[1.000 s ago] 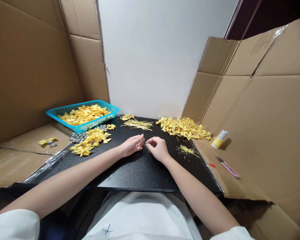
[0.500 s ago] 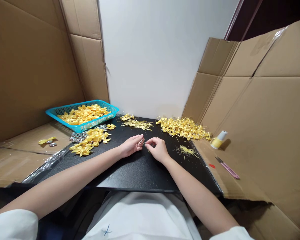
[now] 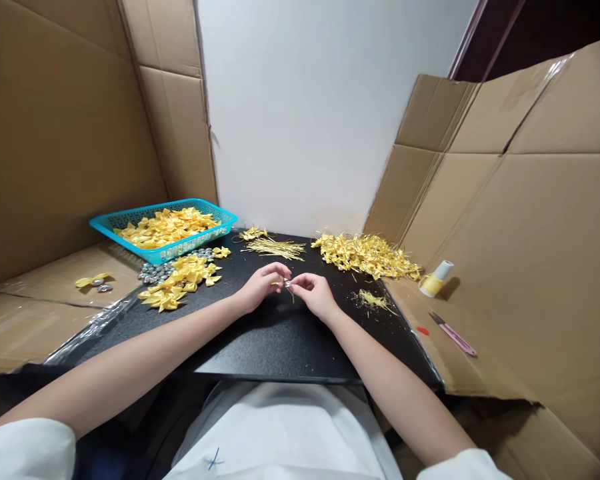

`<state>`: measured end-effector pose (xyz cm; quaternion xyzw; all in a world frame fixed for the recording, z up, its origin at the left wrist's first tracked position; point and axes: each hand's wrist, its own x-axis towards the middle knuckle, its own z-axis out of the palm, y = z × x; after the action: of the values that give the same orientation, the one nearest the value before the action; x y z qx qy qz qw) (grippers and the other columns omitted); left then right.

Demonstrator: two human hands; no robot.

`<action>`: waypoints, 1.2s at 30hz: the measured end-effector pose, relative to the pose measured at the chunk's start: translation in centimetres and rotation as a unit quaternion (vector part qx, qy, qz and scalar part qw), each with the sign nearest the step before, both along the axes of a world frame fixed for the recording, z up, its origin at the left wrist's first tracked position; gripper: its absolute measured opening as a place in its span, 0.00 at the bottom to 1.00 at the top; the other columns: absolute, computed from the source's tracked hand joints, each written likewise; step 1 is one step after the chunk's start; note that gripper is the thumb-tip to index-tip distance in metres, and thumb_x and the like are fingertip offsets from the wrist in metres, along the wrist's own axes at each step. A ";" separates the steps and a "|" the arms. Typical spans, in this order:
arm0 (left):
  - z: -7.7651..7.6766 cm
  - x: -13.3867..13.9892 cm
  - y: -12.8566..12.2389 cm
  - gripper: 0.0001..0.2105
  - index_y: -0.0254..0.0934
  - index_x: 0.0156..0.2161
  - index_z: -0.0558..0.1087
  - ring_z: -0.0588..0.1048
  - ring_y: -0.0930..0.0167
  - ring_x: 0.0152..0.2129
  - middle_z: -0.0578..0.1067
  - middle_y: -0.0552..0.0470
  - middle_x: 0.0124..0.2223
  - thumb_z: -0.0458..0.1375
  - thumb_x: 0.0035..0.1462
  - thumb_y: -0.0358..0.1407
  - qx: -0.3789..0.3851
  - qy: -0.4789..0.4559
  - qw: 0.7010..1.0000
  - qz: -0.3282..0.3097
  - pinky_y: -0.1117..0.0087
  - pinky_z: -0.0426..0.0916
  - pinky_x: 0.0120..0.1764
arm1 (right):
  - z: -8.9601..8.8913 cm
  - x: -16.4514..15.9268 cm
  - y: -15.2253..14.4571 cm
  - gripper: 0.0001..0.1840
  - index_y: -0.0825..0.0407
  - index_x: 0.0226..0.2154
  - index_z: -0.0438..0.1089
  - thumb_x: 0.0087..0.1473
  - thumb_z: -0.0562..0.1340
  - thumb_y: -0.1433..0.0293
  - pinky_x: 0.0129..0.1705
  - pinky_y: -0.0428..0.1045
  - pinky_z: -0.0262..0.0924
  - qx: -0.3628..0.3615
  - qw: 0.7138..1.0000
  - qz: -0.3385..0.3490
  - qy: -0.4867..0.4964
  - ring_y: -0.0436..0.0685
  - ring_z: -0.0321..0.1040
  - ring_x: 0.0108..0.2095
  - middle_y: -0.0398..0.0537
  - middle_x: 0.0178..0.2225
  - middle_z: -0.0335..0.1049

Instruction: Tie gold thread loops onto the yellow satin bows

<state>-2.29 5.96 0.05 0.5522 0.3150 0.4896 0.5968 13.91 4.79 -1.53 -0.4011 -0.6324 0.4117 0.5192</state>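
Just above the middle of the black table [image 3: 260, 340], my left hand [image 3: 265, 287] and my right hand [image 3: 316, 293] meet fingertip to fingertip. Between them shows a small shiny silver bead [image 3: 287, 283], pinched by my left fingers. My right thumb and forefinger are closed at its right side, on what looks like a short yellow cord [image 3: 293, 298] hanging below. Fingers cover part of both. Left of my hands lie loose yellow ribbon bows [image 3: 187, 275] beside a heap of silver beads [image 3: 155, 273].
A turquoise basket [image 3: 163, 255] of yellow bows stands back left. Cut yellow cords [image 3: 275, 249] lie behind my hands; a heap of corded bows [image 3: 367, 255] sits right of them. Cord scraps [image 3: 374, 301], a thread spool [image 3: 436, 280] and pink-handled snips [image 3: 455, 335] lie right. Cardboard walls [image 3: 530, 220] flank the table.
The silver bead has come into clearer view between my fingertips. My left fingers have shifted up and slightly right, and my right fingertips have closed in at the bead.
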 end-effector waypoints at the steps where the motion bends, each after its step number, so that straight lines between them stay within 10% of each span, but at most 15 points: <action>1: 0.0 -0.1 0.0 0.07 0.36 0.30 0.74 0.67 0.75 0.25 0.70 0.55 0.28 0.64 0.42 0.34 0.049 0.026 0.998 0.010 0.74 0.62 0.28 | 0.0 0.0 0.0 0.12 0.53 0.24 0.73 0.37 0.68 0.62 0.30 0.48 0.61 -0.010 1.000 -0.001 0.015 0.51 0.66 0.24 0.45 0.24 0.73; 5: -0.1 -0.5 0.2 0.07 0.37 0.29 0.78 0.70 0.72 0.30 0.72 0.52 0.32 0.65 0.44 0.38 0.175 0.108 0.979 0.007 0.70 0.64 0.36 | 0.2 -0.1 0.1 0.15 0.52 0.23 0.72 0.33 0.71 0.60 0.34 0.49 0.63 -0.034 0.998 0.004 0.046 0.52 0.67 0.26 0.44 0.24 0.73; 16: 1.1 -0.6 -0.3 0.10 0.38 0.26 0.80 0.69 0.69 0.32 0.71 0.48 0.35 0.65 0.45 0.43 0.181 0.124 0.975 0.032 0.69 0.66 0.34 | 0.8 -0.2 -0.5 0.20 0.53 0.34 0.74 0.37 0.70 0.59 0.42 0.51 0.65 -0.081 0.988 0.087 0.093 0.56 0.74 0.37 0.46 0.31 0.77; 29: 7.5 -1.0 -0.2 0.12 0.36 0.26 0.77 0.69 0.70 0.33 0.74 0.51 0.32 0.65 0.47 0.44 0.241 0.074 0.962 0.101 0.70 0.63 0.40 | -0.5 0.6 0.4 0.08 0.50 0.30 0.77 0.41 0.70 0.71 0.42 0.51 0.61 0.051 0.965 -0.075 -0.244 0.55 0.69 0.35 0.46 0.31 0.77; 36: 7.5 -0.3 -1.0 0.15 0.35 0.27 0.78 0.71 0.68 0.34 0.76 0.50 0.33 0.66 0.44 0.47 0.210 0.127 0.964 0.100 0.70 0.64 0.39 | -0.4 0.7 0.3 0.10 0.49 0.29 0.76 0.38 0.72 0.70 0.46 0.53 0.60 0.086 0.956 -0.066 -0.273 0.57 0.69 0.39 0.47 0.34 0.77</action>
<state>-2.58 5.00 7.59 0.6881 0.3320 0.5280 0.3709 14.61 5.07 -1.95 -0.4928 -0.7553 0.1951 0.3854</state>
